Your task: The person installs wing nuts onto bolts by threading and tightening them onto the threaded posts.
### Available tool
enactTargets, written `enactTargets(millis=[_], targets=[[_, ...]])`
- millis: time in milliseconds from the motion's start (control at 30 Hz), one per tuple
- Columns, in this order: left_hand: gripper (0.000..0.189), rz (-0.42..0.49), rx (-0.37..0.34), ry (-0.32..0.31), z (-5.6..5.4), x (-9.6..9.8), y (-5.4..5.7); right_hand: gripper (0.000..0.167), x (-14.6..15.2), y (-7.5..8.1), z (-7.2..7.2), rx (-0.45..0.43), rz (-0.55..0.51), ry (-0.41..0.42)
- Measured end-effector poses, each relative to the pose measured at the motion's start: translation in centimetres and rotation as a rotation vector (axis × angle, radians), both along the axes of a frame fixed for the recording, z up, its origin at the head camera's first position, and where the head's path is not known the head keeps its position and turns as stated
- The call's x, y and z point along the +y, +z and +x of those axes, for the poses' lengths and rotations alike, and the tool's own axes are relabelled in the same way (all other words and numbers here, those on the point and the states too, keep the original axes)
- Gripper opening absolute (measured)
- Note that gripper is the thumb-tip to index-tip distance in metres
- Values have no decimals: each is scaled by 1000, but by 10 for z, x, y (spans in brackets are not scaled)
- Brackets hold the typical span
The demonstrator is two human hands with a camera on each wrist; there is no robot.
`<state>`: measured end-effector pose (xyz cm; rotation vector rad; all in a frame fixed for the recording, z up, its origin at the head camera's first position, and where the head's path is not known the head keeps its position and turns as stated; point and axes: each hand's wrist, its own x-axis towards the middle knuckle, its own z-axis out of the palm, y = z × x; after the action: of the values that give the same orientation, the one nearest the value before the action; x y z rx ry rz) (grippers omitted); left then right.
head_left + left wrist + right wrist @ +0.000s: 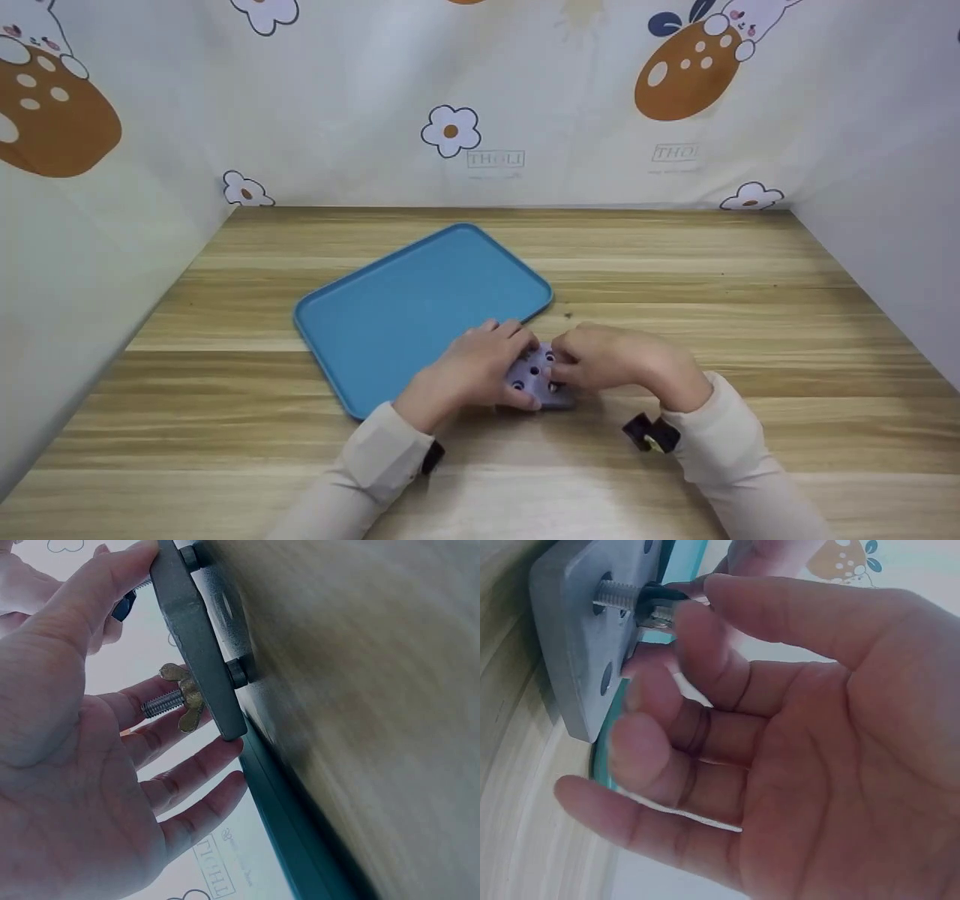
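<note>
A grey metal plate (531,385) with several holes stands just above the wooden table, raised on bolt heads. My left hand (474,366) holds it by its edges, thumb on the near side and fingers round the far side. A brass wing nut (192,694) sits on one threaded bolt near the left fingers. From another hole rises a bolt (618,594) carrying a dark nut (652,603). My right hand (616,357) pinches at this nut with thumb and index finger, the index tip blurred. Its other fingers curl loosely beside the plate.
A blue tray (405,307) lies at an angle behind and left of the plate, its near right rim close to the left hand. A small dark speck (568,315) is on the table (750,315). Patterned cloth (360,112) hangs at the back and sides.
</note>
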<state>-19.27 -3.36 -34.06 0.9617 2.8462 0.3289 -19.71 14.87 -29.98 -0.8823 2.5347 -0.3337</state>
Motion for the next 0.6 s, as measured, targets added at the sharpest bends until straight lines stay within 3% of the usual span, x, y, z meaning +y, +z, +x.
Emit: enactTargets(millis=[133,233,400,600], targets=[[62,-9,2,2,0,0,0,4,2,1,-1,2,-70,98],[61,-15,19,-3,0,0,0,16,2,1,-1,-8,-85,145],[61,-13,46,-8,0,1,-1,34,2,1,0,-7,-60,149],[63,-14,19,4,-1,1,-1,31,1,0,0,-1,-30,107]])
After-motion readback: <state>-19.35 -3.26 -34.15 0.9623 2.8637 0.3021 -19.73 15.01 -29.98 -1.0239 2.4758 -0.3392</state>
